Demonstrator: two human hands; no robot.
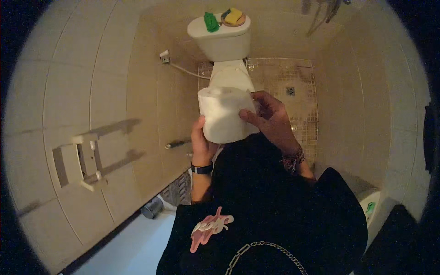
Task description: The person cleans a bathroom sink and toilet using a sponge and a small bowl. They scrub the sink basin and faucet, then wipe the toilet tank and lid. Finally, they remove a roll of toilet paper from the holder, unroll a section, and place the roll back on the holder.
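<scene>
A white toilet paper roll (227, 114) is held up in front of the person's black top, between both hands, with its end face and core opening showing along the upper rim. The left hand (202, 140) supports it from the left and below, thumb lying against the lower left edge; its grip is closed around the roll's side, though most of its fingers are hidden behind. The right hand (271, 117) has its thumb pressed on the front of the paper near the right edge and its forefinger bent at the upper right edge, so this grip pinches the roll's right side; whether a loose sheet lies between the fingers cannot be told.

Beyond the roll, its upper edge overlaps the view of the white toilet (228, 73), whose cistern (224, 43) carries a green object (211, 22) and a yellow sponge (233, 16) near its rounded edge. To the right of the toilet, open tiled floor (270, 75) with a drain (290, 90) runs to the right wall (353, 96), giving the right hand room sideways. On the left, a wall-mounted paper holder (87, 162) stands out from the tiled wall (110, 91), well apart from the left hand, with open air between them.
</scene>
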